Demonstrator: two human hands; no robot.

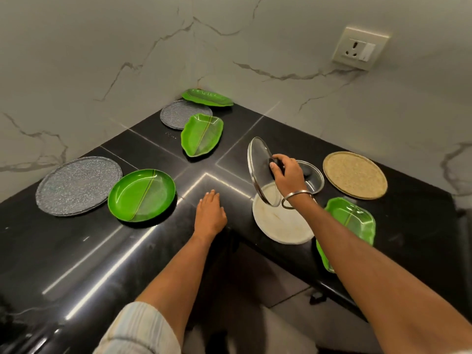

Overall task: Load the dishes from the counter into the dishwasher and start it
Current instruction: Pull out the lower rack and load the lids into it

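Head view: one frame, looking down at an L-shaped black counter (153, 251) in a marble-walled corner.
Right hand (286, 172): fingers curled round the black knob of a glass lid (260, 172), gripping it; a metal bangle (297, 199) sits on the wrist.
Glass lid: held clear of the counter, tilted steeply on edge, its steel rim lowest above the white plate (278, 226).
White plate: flat on the counter directly below the lid and the right wrist, near the counter's inner front edge; faint smears show on its surface.
Steel bowl (313, 178): on the counter just behind the right hand, partly hidden by it.
Left hand (210, 213): fingers straight and relaxed, palm down, holding nothing; whether it touches the counter cannot be told.
Green plate, right (355, 218): leaf-patterned, beside the white plate, partly covered by the right forearm.
Tan round mat (355, 175): flat, beyond the steel bowl, near the wall.
Round green plate (141, 195): left of the left hand, its edge overlapping a large grey mat (76, 185).
Leaf-shaped green dish (201, 134): farther back, its edge overlapping a small grey mat (176, 113).
Rear green dish (207, 97): in the corner against the wall.
Wall socket (360, 48): upper right, on the marble wall.
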